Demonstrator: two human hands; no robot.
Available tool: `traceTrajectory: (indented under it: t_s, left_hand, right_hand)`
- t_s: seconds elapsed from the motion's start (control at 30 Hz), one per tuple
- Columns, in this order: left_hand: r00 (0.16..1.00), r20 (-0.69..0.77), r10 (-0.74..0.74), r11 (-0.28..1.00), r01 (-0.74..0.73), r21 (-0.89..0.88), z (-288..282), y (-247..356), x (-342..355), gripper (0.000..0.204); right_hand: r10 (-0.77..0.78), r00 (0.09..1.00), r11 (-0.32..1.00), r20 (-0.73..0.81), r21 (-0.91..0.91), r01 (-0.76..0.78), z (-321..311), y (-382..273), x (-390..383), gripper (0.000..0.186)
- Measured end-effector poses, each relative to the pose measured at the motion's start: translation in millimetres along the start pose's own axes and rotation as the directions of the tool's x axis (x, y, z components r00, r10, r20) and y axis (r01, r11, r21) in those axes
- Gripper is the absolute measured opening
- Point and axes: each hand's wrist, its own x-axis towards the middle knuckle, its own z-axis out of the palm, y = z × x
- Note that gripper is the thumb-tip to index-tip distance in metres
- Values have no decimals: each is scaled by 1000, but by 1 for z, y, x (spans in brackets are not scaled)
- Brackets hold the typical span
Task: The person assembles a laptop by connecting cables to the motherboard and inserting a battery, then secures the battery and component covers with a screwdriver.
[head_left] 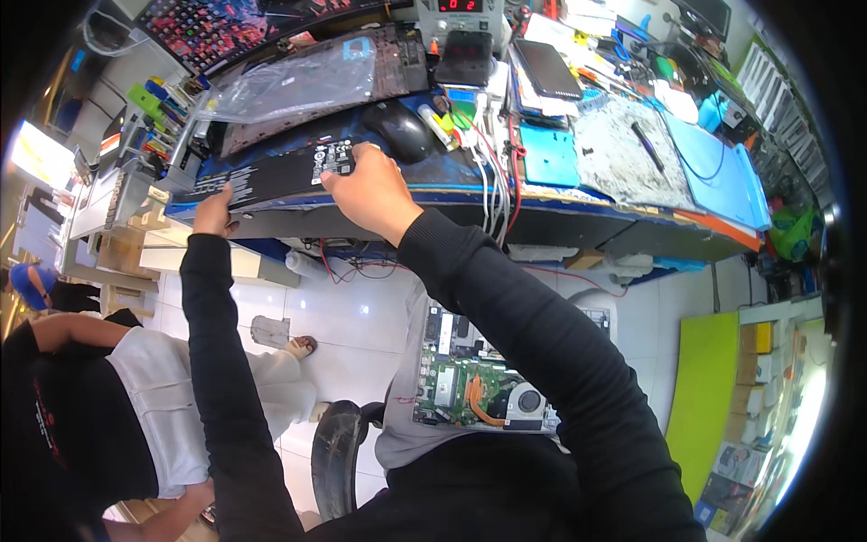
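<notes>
A flat black laptop battery (275, 179) with white printed labels lies at the front edge of the workbench. My left hand (214, 213) is closed on its left end, thumb on top. At the other end my right hand (377, 191) grips it between thumb and fingers; some fingertips are hidden. On my lap rests an opened laptop base (462, 384), its green circuit board, copper heat pipe and round fan (527, 399) exposed. My right forearm covers part of that base.
A black mouse (400, 131) and a laptop cover (388, 68) under clear plastic lie behind the battery. White and red cables (495, 181) hang over the bench edge. A phone (547, 69) and blue mat (549, 155) are right. A person (81, 397) is at my left.
</notes>
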Motion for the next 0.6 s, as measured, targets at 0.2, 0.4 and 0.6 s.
traceTrajectory:
  t_s: [0.2,0.4,0.6]
  left_hand:
    - [896,402,189,765,123,-632,-33,-17,-102,37]
    - [975,72,212,756,-117,-644,-51,-1,-276,33]
    - [991,108,78,655,30,-755,108,41,-456,20]
  right_hand:
    - [37,998,921,-54,389,-13,-1,30,-25,54]
    - [138,918,785,372,524,-330,-47,24,-134,79]
    - [102,985,444,-139,892,79,-97,25,-219,25]
